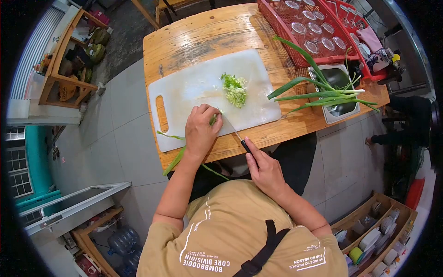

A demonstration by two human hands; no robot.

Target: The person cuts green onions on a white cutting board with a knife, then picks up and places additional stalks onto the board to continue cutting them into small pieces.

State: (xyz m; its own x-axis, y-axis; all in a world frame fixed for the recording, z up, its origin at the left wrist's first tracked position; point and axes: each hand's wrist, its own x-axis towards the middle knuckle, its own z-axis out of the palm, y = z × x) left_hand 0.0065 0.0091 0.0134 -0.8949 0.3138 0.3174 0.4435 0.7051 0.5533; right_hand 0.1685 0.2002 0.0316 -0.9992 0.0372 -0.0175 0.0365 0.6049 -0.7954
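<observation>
My left hand point(202, 129) is closed around green onion stalks point(174, 162) at the front of the white cutting board point(184, 87); their leaves hang past the table's front edge. In my right hand point(265, 170) is the black handle of a knife point(236, 132), its blade pointing up and left, its tip beside my left fingers. A small pile of chopped green onion point(235, 91) lies on the board, beyond the blade. Whole green onions point(332, 94) rest across a metal container point(340, 111) to the right of the board.
A red crate of upturned glasses point(314, 32) stands at the table's back right, beside a red basket point(369, 69) of utensils. The wooden table point(184, 37) has its edge close to my body. A person's dark-clothed leg point(399, 138) shows at the far right.
</observation>
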